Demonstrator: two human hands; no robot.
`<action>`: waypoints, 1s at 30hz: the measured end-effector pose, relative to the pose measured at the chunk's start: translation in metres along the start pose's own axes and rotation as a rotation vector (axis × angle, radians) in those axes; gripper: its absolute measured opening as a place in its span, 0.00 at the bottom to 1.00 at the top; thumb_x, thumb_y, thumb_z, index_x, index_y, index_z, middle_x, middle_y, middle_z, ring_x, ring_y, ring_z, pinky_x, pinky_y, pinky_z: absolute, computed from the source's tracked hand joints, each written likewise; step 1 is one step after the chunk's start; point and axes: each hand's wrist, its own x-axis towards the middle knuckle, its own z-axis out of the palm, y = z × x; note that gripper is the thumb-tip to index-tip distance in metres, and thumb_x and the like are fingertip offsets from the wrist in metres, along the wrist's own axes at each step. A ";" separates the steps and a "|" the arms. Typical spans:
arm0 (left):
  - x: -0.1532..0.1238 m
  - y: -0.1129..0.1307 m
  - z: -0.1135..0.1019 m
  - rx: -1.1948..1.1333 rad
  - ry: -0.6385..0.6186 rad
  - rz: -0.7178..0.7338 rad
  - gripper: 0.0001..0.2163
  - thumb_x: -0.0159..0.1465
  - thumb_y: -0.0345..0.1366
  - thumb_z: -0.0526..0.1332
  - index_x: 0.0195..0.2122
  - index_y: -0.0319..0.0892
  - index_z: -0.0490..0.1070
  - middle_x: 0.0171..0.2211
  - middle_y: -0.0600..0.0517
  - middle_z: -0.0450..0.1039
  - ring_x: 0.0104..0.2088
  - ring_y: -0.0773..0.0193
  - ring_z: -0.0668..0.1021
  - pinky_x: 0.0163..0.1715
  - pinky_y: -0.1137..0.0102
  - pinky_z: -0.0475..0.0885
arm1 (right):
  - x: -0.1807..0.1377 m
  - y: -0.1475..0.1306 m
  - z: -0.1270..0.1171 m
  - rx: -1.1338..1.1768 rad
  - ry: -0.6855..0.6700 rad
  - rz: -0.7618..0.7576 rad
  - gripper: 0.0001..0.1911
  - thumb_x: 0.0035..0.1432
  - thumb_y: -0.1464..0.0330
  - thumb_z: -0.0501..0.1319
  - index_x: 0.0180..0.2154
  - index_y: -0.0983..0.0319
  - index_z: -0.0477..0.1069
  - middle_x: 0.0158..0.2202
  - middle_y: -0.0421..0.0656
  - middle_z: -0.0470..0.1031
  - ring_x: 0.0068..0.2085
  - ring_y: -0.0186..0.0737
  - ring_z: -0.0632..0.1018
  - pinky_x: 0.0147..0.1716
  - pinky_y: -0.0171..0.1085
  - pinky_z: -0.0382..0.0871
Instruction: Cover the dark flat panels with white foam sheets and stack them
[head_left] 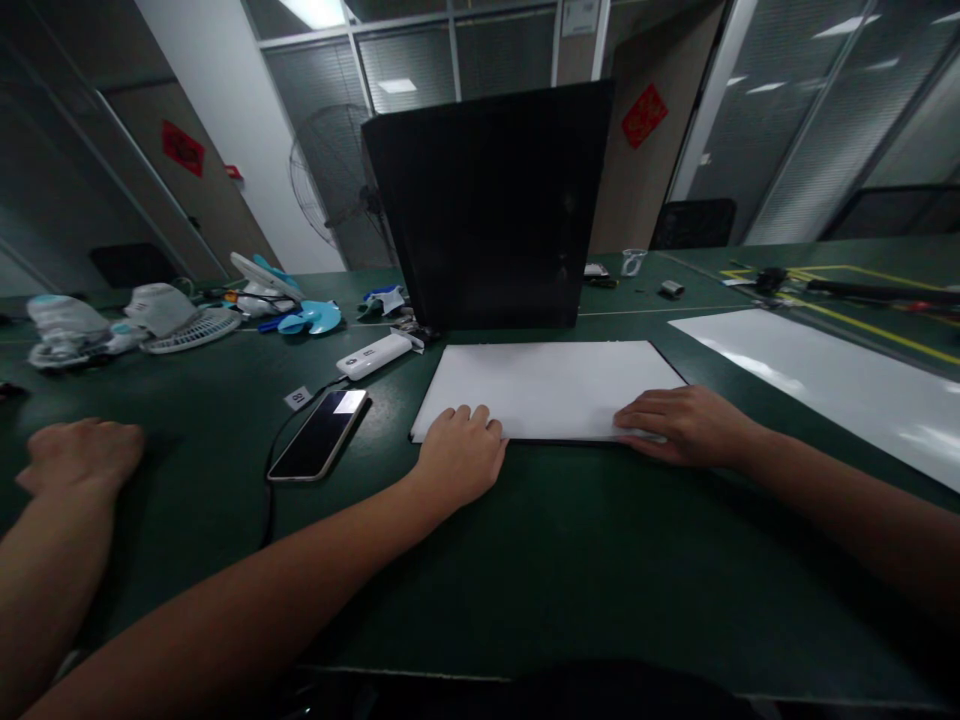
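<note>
A white sheet [547, 385] lies flat on the green table [570, 560], and a black panel [491, 205] stands upright from its far edge. My left hand [459, 457] rests on the sheet's near left corner with its fingers curled over the edge. My right hand [684, 424] lies flat on the near right edge, fingers stretched out and pointing left. Both hands touch the sheet.
Another person's fist [79, 455] rests on the table at far left. A dark phone [319, 447] on a cable and a white power bank [373, 356] lie left of the sheet. Small fans [187, 322] and blue parts [311, 318] sit behind. A second white sheet [825, 385] lies right.
</note>
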 end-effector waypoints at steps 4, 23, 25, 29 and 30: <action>0.000 -0.001 0.002 0.003 0.005 -0.006 0.17 0.76 0.40 0.51 0.47 0.38 0.79 0.45 0.41 0.78 0.45 0.48 0.79 0.43 0.56 0.75 | 0.001 0.000 -0.001 0.004 0.002 0.000 0.15 0.72 0.62 0.58 0.52 0.59 0.79 0.47 0.45 0.82 0.42 0.40 0.82 0.37 0.40 0.78; 0.000 -0.003 0.007 -0.036 0.029 -0.015 0.18 0.76 0.44 0.51 0.53 0.40 0.77 0.50 0.41 0.78 0.48 0.47 0.80 0.47 0.54 0.76 | -0.002 0.007 0.006 0.087 0.004 0.020 0.16 0.69 0.63 0.61 0.55 0.57 0.78 0.53 0.44 0.81 0.49 0.42 0.81 0.46 0.44 0.79; 0.000 -0.005 0.010 -0.060 0.038 -0.009 0.19 0.77 0.44 0.50 0.57 0.40 0.75 0.56 0.40 0.76 0.54 0.46 0.78 0.53 0.52 0.74 | -0.002 0.008 0.006 0.110 -0.015 0.023 0.18 0.69 0.63 0.62 0.57 0.56 0.77 0.55 0.44 0.80 0.51 0.43 0.80 0.48 0.45 0.78; 0.001 -0.010 0.019 -0.128 0.041 -0.004 0.24 0.77 0.47 0.50 0.68 0.41 0.67 0.71 0.38 0.63 0.70 0.43 0.67 0.68 0.49 0.62 | -0.001 0.009 0.005 0.158 -0.063 0.040 0.20 0.69 0.63 0.61 0.61 0.56 0.75 0.58 0.44 0.78 0.54 0.45 0.79 0.51 0.48 0.78; 0.001 -0.011 0.021 -0.147 0.033 -0.009 0.25 0.77 0.47 0.49 0.69 0.42 0.65 0.72 0.39 0.60 0.72 0.44 0.64 0.70 0.49 0.59 | -0.001 0.009 0.004 0.168 -0.065 0.043 0.21 0.69 0.63 0.61 0.61 0.56 0.74 0.58 0.45 0.77 0.55 0.45 0.79 0.51 0.48 0.78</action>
